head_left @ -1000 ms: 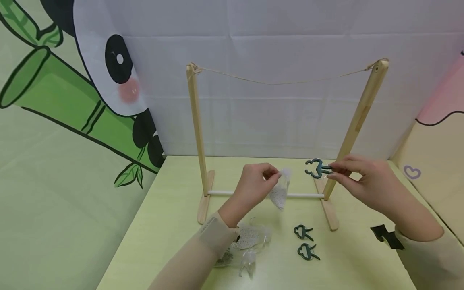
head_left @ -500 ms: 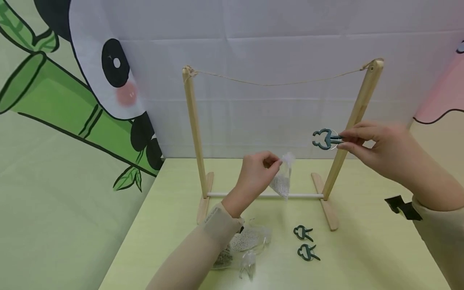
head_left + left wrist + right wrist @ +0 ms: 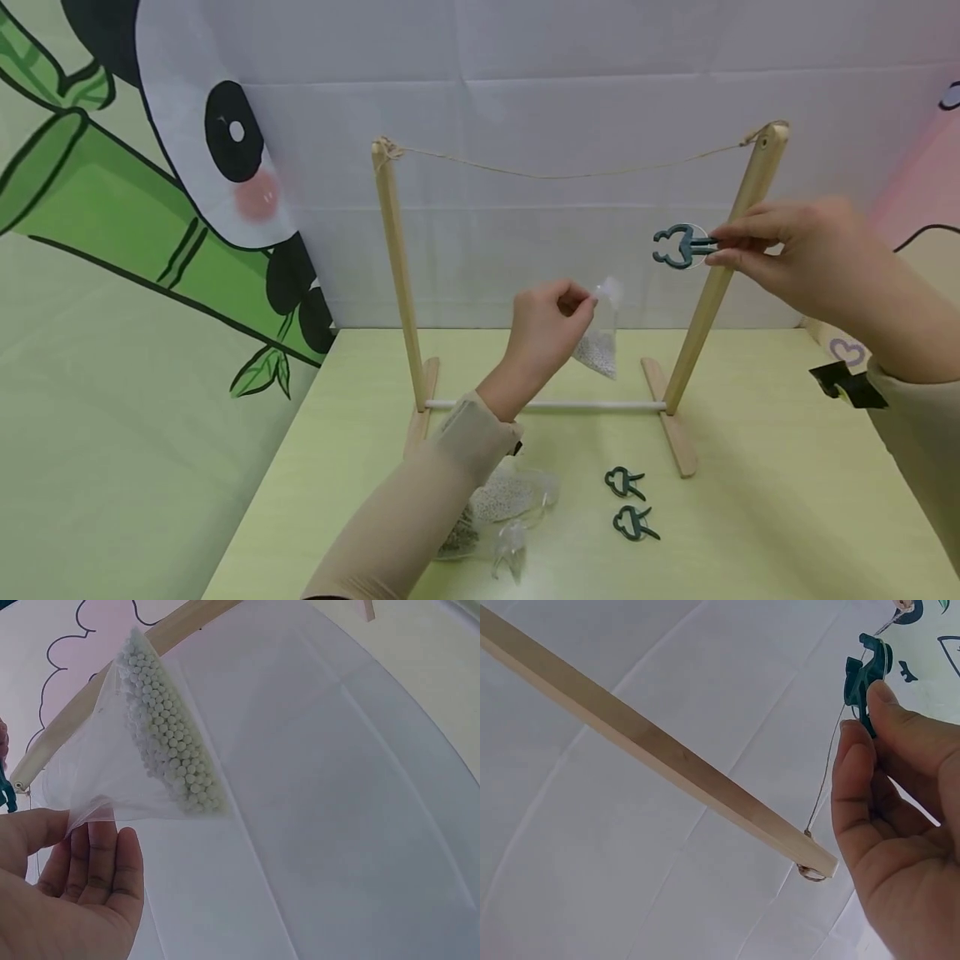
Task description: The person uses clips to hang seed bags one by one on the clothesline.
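A clear plastic bag of small white beads hangs from my left hand, whose thumb and fingers pinch its top edge. In the head view the bag is above the white crossbar of a wooden frame. My right hand squeezes the handles of a dark green plant clip between thumb and fingers, and the clip's jaws are spread toward the left. The right wrist view shows the same clip at the fingertips. A thin string sags between the two posts, above both hands.
The right wooden post stands behind my right fingers; the left post is farther left. Two more green clips lie on the table. Several bead-filled clear bags lie near my left forearm. A white cloth hangs behind.
My right hand has risen with the squeezed clip from near the post's foot toward the string. The left hand has lifted the bag and moved it slightly right.
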`<state>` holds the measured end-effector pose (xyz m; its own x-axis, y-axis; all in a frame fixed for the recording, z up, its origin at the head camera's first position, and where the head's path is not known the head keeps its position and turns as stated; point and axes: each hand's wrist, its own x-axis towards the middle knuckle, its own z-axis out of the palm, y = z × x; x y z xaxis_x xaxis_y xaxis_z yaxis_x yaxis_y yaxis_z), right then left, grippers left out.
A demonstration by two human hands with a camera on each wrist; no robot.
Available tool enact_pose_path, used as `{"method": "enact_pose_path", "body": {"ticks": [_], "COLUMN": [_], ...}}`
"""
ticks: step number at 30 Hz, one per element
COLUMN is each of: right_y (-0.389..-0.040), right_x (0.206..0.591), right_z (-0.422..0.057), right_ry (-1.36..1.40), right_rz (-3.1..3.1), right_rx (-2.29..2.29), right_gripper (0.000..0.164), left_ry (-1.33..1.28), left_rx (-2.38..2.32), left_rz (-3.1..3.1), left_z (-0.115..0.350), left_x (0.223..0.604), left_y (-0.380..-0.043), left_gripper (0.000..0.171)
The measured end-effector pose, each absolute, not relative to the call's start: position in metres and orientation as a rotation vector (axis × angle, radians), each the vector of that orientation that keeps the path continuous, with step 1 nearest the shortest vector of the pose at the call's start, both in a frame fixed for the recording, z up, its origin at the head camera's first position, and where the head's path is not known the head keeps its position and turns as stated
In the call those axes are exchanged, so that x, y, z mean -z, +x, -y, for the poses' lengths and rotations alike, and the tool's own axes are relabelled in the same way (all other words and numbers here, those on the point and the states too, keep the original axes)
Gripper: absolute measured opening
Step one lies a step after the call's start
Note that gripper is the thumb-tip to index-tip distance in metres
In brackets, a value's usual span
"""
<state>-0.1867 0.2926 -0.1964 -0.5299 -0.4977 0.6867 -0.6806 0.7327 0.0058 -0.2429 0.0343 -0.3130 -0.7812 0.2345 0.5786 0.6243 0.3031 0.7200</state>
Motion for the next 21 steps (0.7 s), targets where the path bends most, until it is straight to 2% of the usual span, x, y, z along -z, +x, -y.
{"method": "enact_pose_path", "body": {"ticks": [21], "right_y": [-0.208], "right_x": [0.150], "right_z": [-0.295], "right_ry": [0.852], "right_rz": [2.236], "right_rx": [-0.199], "right_gripper": [0.019], "left_ry": [-0.752], "left_rx": [1.507], "left_rz": [2.019], "left_z": [-0.061], "left_x": [0.282], "left_y": [-0.263], "left_gripper": [0.010]}}
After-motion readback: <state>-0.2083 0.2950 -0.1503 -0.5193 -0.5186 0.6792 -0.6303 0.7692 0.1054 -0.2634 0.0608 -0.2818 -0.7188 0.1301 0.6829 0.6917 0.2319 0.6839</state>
